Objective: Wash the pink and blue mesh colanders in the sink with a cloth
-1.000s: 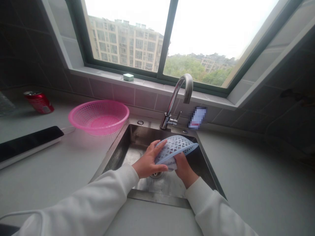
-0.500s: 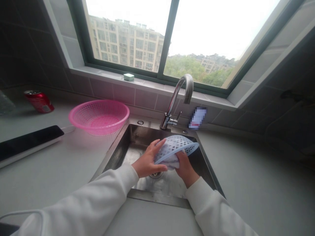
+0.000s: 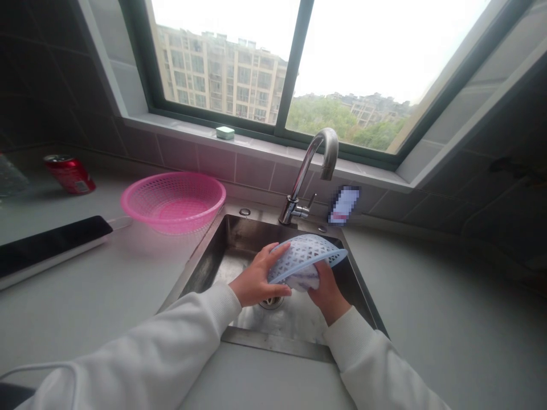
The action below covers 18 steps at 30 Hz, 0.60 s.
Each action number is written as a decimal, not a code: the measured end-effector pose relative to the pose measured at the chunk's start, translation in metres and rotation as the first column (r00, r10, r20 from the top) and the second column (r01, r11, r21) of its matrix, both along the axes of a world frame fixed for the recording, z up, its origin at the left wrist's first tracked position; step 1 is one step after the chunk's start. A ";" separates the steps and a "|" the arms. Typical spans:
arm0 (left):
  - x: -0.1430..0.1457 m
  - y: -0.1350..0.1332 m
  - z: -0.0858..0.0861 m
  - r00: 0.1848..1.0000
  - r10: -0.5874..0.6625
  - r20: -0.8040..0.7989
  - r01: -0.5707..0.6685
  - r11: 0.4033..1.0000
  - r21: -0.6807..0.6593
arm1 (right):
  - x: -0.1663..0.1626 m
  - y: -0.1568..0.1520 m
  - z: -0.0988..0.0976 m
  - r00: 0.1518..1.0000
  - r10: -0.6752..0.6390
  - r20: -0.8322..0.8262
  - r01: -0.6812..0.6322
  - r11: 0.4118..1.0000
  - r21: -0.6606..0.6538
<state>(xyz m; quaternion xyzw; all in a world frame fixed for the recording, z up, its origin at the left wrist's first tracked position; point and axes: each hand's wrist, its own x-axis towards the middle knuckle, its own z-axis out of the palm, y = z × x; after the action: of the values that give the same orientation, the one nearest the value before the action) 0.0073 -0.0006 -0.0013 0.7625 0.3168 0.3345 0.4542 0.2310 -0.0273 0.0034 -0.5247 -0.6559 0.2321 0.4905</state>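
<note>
Over the steel sink point(image 3: 205, 273) a light blue colander point(image 3: 305, 253) with small holes is held tilted, its open side facing down and toward me. My left hand point(image 3: 260, 276) grips its left rim, thumb below and fingers over the outside. Inside the colander, my right hand point(image 3: 327, 290) presses a whitish cloth point(image 3: 302, 279) against the inner wall; its fingertips are hidden behind the cloth and the rim. Part of the drain point(image 3: 272, 303) shows beneath my left hand.
Behind the sink stands a curved faucet point(image 3: 310, 171). A pink basket point(image 3: 173, 202) sits on the left counter, near a red can point(image 3: 70, 173) and a long black-topped device point(image 3: 55, 245). A phone point(image 3: 344, 205) with a blurred screen leans at the back wall; a pale green box point(image 3: 225, 132) rests on the windowsill.
Inside the colander, my right hand and the cloth have shifted slightly, and more of the cloth shows below the rim. My left hand keeps its hold on the colander.
</note>
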 end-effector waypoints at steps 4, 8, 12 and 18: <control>0.002 -0.001 0.000 1.000 -0.017 0.023 0.017 1.000 -0.012 | -0.011 -0.005 0.008 0.997 0.065 0.043 -0.063 0.997 -0.037; -0.001 -0.001 0.002 1.000 -0.004 -0.018 0.005 1.000 0.003 | -0.019 -0.006 0.015 0.993 0.114 0.024 -0.113 0.992 -0.053; -0.002 0.000 0.002 1.000 0.019 -0.006 -0.019 1.000 0.004 | -0.006 0.000 0.006 1.000 0.015 0.027 -0.015 1.000 -0.011; 0.000 -0.001 0.002 1.000 -0.013 0.025 0.014 1.000 -0.024 | -0.018 -0.005 0.016 0.992 0.126 0.032 -0.125 0.991 -0.038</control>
<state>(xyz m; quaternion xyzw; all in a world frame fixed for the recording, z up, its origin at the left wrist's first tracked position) 0.0068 -0.0011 0.0007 0.7549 0.3100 0.3370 0.4695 0.2134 -0.0326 0.0195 -0.4951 -0.6917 0.2650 0.4541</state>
